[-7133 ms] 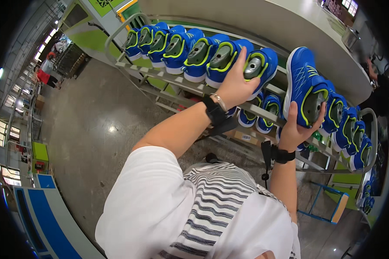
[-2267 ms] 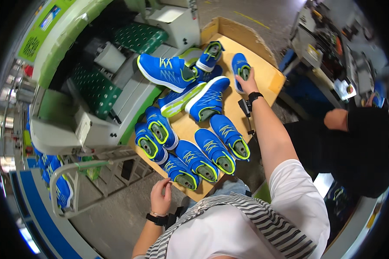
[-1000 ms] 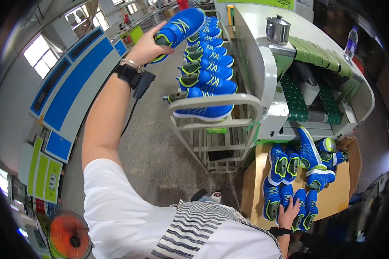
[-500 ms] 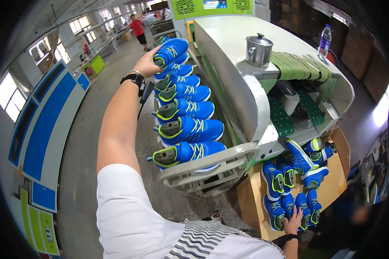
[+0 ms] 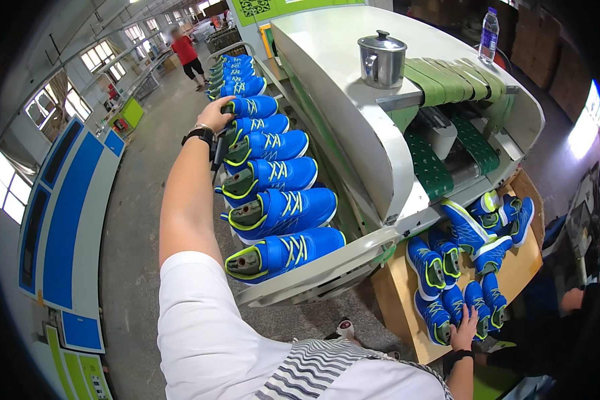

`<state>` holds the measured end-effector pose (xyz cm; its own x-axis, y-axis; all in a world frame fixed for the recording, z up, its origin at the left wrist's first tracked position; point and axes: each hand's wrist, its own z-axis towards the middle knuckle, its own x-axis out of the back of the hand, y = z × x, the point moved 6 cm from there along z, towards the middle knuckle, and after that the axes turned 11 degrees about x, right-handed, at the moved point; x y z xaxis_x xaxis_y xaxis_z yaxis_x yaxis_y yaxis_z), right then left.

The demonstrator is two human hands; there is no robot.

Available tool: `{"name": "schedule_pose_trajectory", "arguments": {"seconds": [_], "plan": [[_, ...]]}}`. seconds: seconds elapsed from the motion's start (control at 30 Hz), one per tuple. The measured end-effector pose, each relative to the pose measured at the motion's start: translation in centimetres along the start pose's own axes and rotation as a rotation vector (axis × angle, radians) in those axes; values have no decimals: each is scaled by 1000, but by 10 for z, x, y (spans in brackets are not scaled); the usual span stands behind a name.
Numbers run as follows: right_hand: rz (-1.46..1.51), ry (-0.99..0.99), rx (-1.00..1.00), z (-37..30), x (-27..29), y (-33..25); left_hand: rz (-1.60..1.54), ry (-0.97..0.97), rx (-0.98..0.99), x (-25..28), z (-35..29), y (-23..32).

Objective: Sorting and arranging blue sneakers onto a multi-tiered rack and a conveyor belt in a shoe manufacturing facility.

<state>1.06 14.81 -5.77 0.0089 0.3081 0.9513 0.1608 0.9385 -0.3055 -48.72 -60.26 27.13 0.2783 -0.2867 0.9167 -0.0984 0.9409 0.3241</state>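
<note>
My left arm is stretched out along a rack. My left hand (image 5: 215, 115) is closed on the heel of a blue sneaker (image 5: 257, 105) with yellow-green laces, which stands in the row. More such sneakers line the rack, among them a nearest blue sneaker (image 5: 293, 252) with a grey-green form inside. Low on the right, my right hand (image 5: 465, 331) has its fingers stretched out and rests against a blue sneaker (image 5: 454, 305) in a group on a cardboard surface (image 5: 395, 300). That group holds several sneakers, some upright and some tipped over.
Right of the rack stands a white machine (image 5: 327, 60) with green belts (image 5: 433, 167). On top are a metal lidded mug (image 5: 383, 60) and a plastic bottle (image 5: 489, 37). A person in a red top (image 5: 185, 52) is farther off. Blue-and-white cabinets (image 5: 70, 220) stand at left.
My left hand has lowered the sneaker it held raised into the rack row. My right hand stays by the cardboard group. The view has shifted somewhat.
</note>
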Motion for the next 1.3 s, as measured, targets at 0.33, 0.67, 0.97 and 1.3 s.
{"name": "schedule_pose_trajectory", "arguments": {"seconds": [0.33,0.67,0.97,1.3], "plan": [[20,-8,-5,-5,-4,-1,-389,75,23,47,-34,-10],[56,111,15,9,13,-22,-324,-29,-296,146,-122,112],[413,279,274,91,98,18,-18,63,-573,122,-312,308],[932,476,-314,374,99,203,-319,-429,-542,-88,-418,528]]}}
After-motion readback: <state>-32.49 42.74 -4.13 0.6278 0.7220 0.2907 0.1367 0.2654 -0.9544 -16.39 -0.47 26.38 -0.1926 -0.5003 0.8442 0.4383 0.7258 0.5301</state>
